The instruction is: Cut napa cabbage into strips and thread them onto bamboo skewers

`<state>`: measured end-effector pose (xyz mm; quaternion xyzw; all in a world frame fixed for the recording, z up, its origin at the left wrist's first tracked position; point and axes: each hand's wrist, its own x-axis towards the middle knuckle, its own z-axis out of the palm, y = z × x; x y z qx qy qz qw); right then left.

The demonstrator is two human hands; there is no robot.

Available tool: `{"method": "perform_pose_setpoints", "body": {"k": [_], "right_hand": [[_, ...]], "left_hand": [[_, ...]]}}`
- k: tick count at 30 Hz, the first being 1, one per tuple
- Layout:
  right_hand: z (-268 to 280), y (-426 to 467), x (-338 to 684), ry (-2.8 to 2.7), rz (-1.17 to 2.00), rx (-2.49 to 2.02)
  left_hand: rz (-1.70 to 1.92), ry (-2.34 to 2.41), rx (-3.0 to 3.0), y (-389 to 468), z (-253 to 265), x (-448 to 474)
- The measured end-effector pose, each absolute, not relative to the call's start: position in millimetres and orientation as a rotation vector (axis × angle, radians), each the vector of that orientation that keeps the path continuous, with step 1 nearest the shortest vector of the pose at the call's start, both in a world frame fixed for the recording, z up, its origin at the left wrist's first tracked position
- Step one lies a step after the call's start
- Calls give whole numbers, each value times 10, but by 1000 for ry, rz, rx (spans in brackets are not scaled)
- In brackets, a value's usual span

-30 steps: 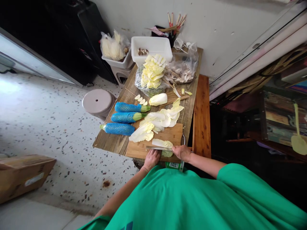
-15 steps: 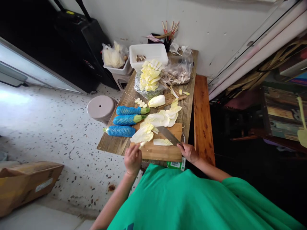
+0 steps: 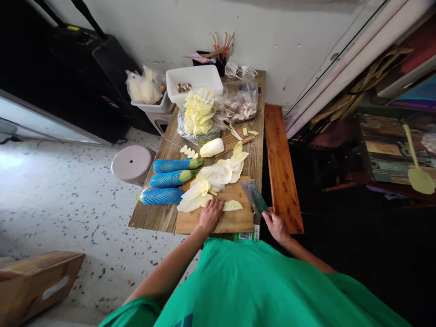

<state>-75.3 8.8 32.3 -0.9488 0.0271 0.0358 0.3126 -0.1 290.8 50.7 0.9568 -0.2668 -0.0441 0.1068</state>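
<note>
Taking the cutting board (image 3: 190, 222) as my clock, I see three blue-netted courgettes (image 3: 166, 180) at ten o'clock and loose cabbage leaves (image 3: 195, 199) fanned from ten to one. The left hand (image 3: 211, 215) lies palm down near the middle; whether it grips anything, I can't tell. Just beside it, towards three, shows a leaf piece (image 3: 233, 205). A cleaver (image 3: 254, 195) slants over the board's edge at three, grasped by the right hand (image 3: 276, 227) at four.

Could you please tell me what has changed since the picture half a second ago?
The left hand has moved right, onto the cutting board, at the left end of a pale leaf. The right hand, gripping the knife throughout, has shifted it rightward to the board's right edge. The blue-netted vegetables and the small cabbage stayed in place.
</note>
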Motion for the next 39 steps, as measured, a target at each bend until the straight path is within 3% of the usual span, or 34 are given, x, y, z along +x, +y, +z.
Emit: {"method": "perform_pose_setpoints", "body": {"k": [11,15,20,27,30,39], "right_hand": [[278,23,-778,149,104,-2406],[261,-26,-779,189,100,-2376],[245,-46,-815,222,103,-2346],[262,-83,-897,245,109,-2334],[261,-113,-929,254,104,-2336],[297,-49,-867,177,57,-2387]], "left_hand": [[-410,-701,2690,2768,1004,-10],[-103,-438,2515,2713,1364,203],[208,-522,2698,2413,1517,873],[-362,-582,3094,2133,1051,1122],[-391,-603,3087,2206,1081,1088],[97,-529,2973,2876,1731,280]]}}
